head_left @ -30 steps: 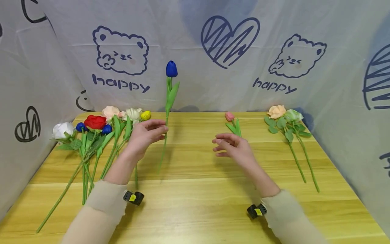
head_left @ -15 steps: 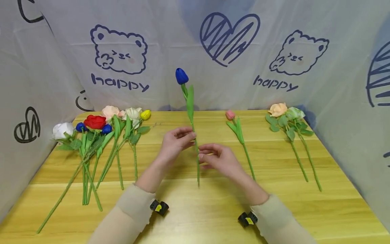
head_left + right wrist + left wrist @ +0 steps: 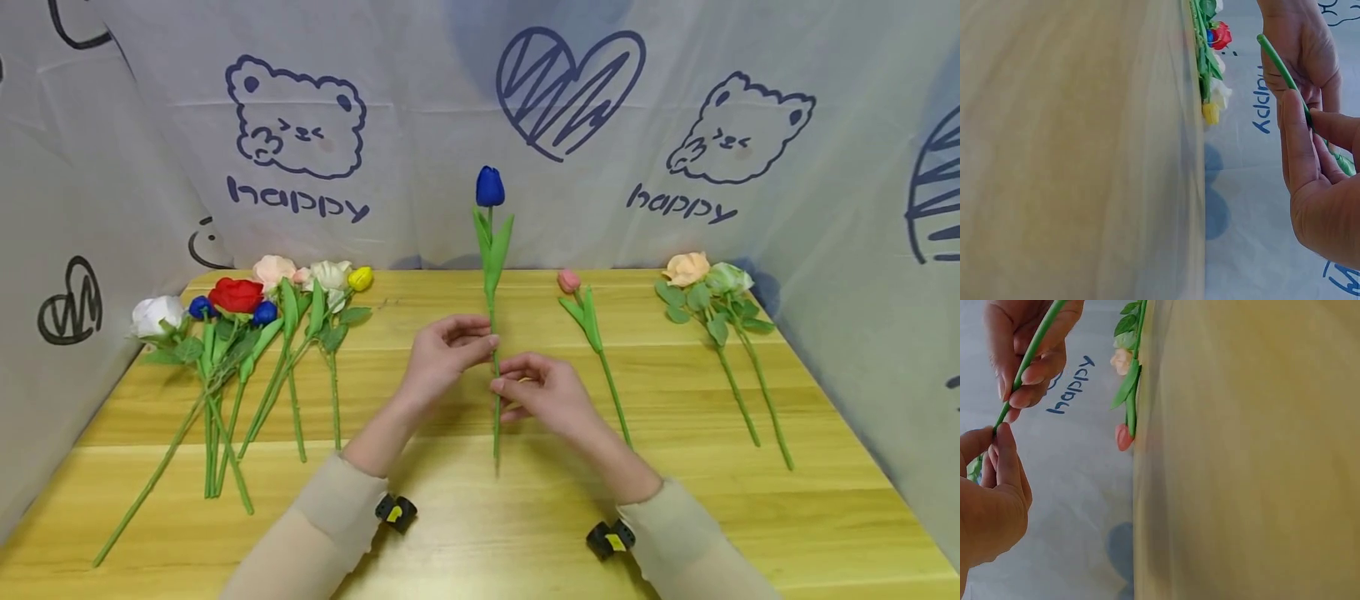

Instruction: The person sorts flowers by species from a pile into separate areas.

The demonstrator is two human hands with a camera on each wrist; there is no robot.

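A blue tulip [image 3: 491, 187] with green leaves stands upright above the middle of the table. My left hand [image 3: 450, 354] pinches its stem [image 3: 1035, 344] between thumb and fingertips, a little below the leaves. Just lower on the same stem, my right hand [image 3: 547, 390] pinches it from the right side. The stem's bottom end [image 3: 1263, 40] sticks out past my right fingers in the right wrist view. To the right of my hands a pink tulip [image 3: 568, 282] lies on the wooden table [image 3: 480, 542].
Left on the table lies a loose bunch: a white rose [image 3: 157, 317], a red rose [image 3: 236, 295], a yellow tulip [image 3: 361, 278] and several others, stems crossing. A peach rose [image 3: 686, 268] and a pale green rose [image 3: 726, 278] lie at right. A printed cloth [image 3: 427, 75] hangs behind.
My left hand has carried the blue tulip rightward to the middle, where it now stands straighter. My right hand has moved left and taken hold of the stem.
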